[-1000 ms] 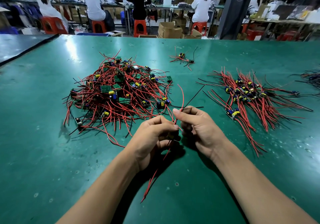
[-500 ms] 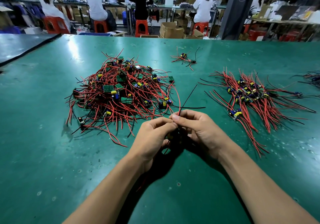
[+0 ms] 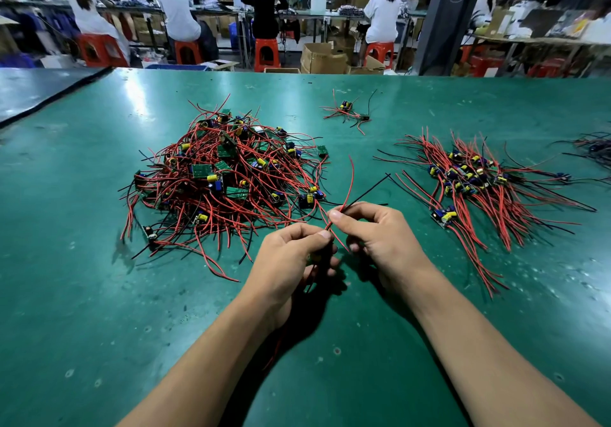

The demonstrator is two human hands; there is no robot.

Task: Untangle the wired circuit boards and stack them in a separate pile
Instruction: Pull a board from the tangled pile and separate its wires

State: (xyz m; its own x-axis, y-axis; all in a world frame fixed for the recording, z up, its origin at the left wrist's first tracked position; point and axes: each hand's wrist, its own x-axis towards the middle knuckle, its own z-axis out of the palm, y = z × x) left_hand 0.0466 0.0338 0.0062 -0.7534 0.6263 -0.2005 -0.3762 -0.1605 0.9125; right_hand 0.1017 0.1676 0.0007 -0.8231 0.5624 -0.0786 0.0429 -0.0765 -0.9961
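1. Green matting covers the workbench [image 3: 99, 294], seen from the head camera, the only view.
2. At left centre lies a tangled pile [image 3: 228, 181] of circuit boards with red and black leads.
3. At right lies a sorted pile [image 3: 479, 188], well apart from the tangle, with its leads fanned outward.
4. A small cluster [image 3: 347, 110] of boards sits farther back, between the two piles.
5. The left hand [image 3: 287, 261] has its fingers curled around one circuit board [image 3: 314, 257], which they mostly hide.
6. The right hand [image 3: 380, 238] pinches a red wire [image 3: 351, 178] and a black wire [image 3: 370, 188] between thumb and forefinger. Both wires rise free above the hands.
7. Markings on the boards and components are too small to read.
8. Beyond the bench stand red stools [image 3: 267, 54] and cardboard boxes [image 3: 322, 57].
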